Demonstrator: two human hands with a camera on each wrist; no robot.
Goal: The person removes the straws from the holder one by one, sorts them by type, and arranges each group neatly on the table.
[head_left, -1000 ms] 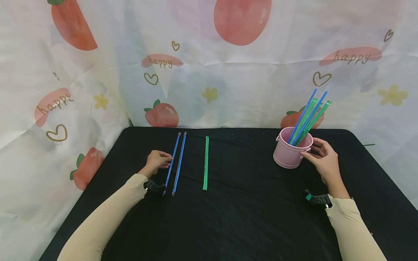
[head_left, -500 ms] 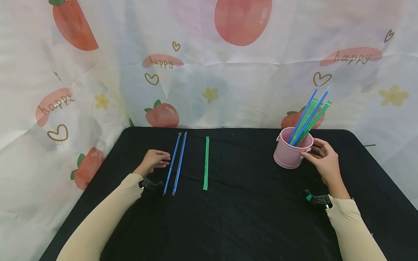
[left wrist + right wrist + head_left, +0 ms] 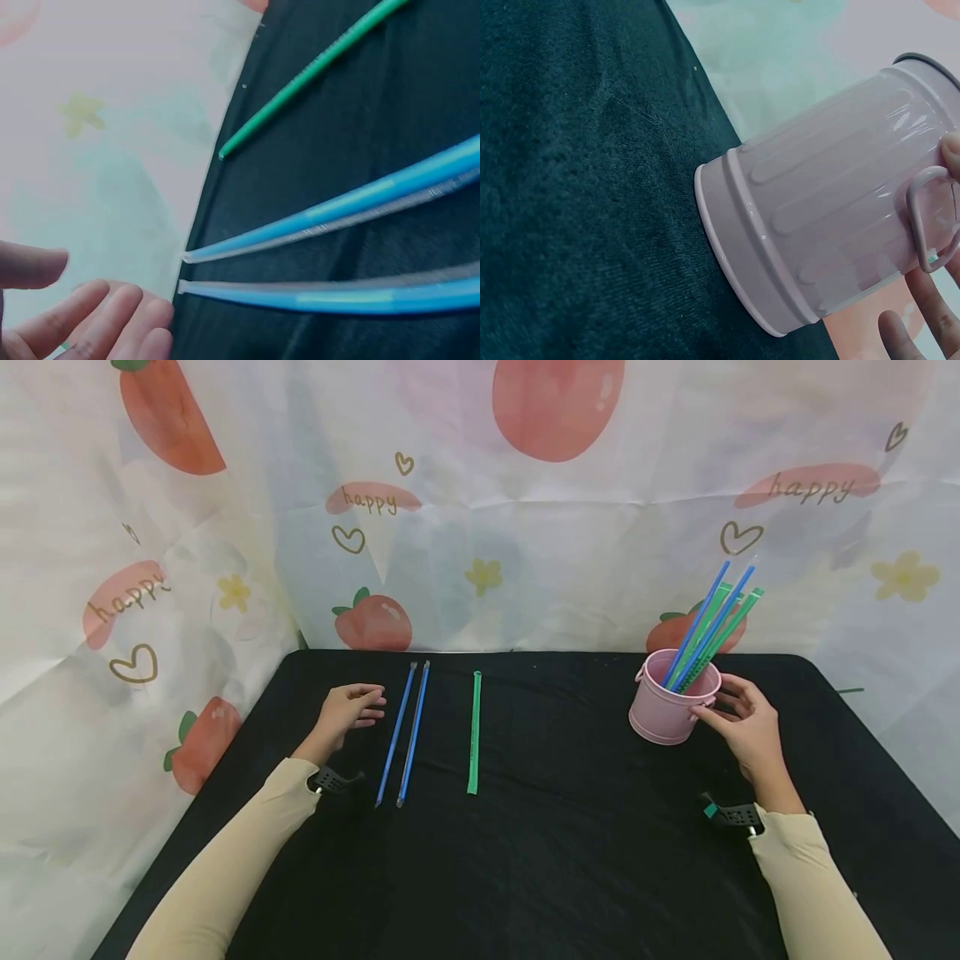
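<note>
Two blue sticks in clear wrapping, the left one (image 3: pixel 396 735) and the right one (image 3: pixel 414 735), lie side by side on the black table. To their right lies a green stick (image 3: pixel 474 733). My left hand (image 3: pixel 341 718) hovers just left of the blue pair, holding nothing, thumb and fingers apart in the left wrist view (image 3: pixel 97 319). At the right, a pink bucket (image 3: pixel 663 714) stands upright with blue and green sticks (image 3: pixel 708 631) leaning in it. My right hand (image 3: pixel 753 739) grips the bucket's right side by its small handle (image 3: pixel 922 225), thumb in front.
The black cloth (image 3: pixel 555 860) covers the table, whose back edge meets a patterned curtain (image 3: pixel 555 568). Each wrist bears a dark strap, the left (image 3: pixel 333 779) and the right (image 3: pixel 738 816).
My left hand has drawn back from the left blue stick, moving left and slightly away from me, its fingers spreading. The right hand and bucket have stayed put.
</note>
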